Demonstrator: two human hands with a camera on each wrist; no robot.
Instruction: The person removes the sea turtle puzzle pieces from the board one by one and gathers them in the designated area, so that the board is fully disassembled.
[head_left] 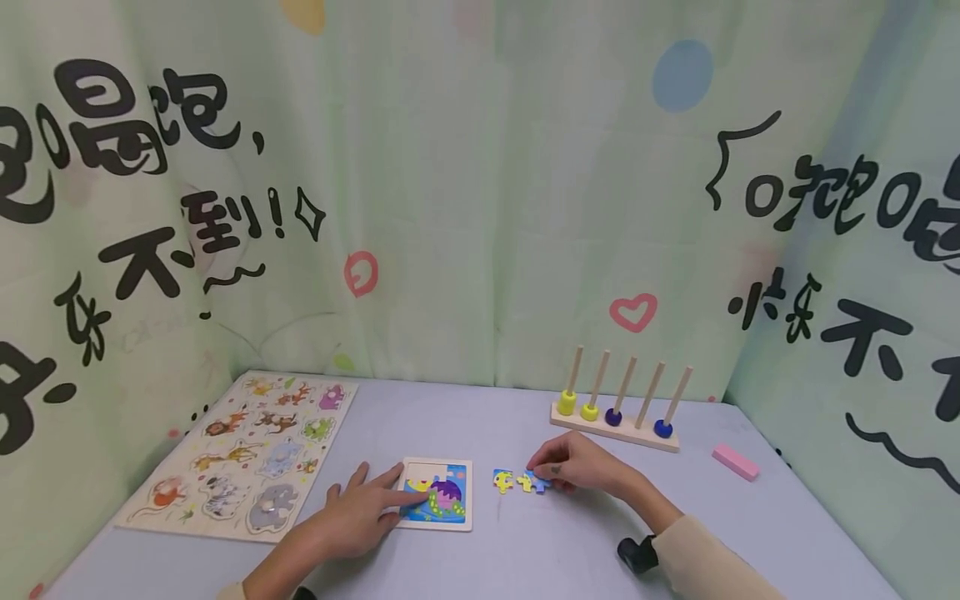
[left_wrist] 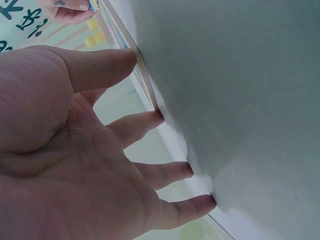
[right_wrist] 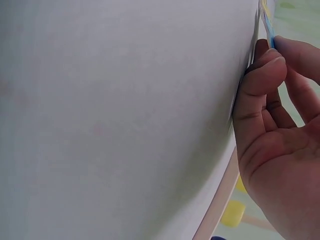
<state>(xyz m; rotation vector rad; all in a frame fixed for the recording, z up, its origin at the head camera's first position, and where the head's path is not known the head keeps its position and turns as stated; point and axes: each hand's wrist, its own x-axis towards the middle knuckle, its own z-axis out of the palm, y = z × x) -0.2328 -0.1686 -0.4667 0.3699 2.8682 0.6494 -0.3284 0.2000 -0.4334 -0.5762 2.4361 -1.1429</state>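
Note:
My left hand rests on a small wooden jigsaw puzzle with a purple and green picture. Its index finger lies straight across the picture, and in the left wrist view the thumb touches the puzzle's edge. To the right, my right hand pinches a blue and yellow puzzle piece between thumb and fingers, low over the table. The right wrist view shows that piece edge-on. Another yellow and blue puzzle piece lies between the puzzle and my right hand. Upper parts of the puzzle's frame show bare wood.
A large wooden animal board lies at the left. Behind my right hand stands a peg stand with yellow and blue beads on upright rods. A pink block lies at the right. Printed curtains enclose the table.

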